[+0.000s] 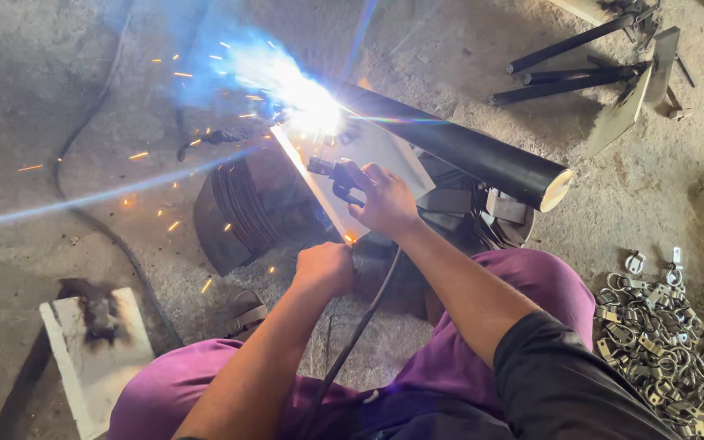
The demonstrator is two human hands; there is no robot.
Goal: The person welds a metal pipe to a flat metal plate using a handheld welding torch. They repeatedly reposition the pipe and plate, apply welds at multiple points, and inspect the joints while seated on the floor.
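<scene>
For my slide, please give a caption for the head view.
Right hand holds electrode holder, welding a plate onto black pipe.

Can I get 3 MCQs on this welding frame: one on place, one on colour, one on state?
1. Where does the pile of small metal clamps lie?
A. on the floor at the person's right
B. on the white plate
C. on top of the pipe

2. What colour is the long pipe?
A. yellow
B. black
C. red

3. What is the state of the electrode holder in the right hand?
A. lying unused on the floor
B. held with an arc burning at the rod's tip
C. hung on a wall

Answers:
1 A: the heap sits on the concrete by the right knee.
2 B: its body is black, with a pale end face.
3 B: a bright flare and sparks show at the joint.
</scene>
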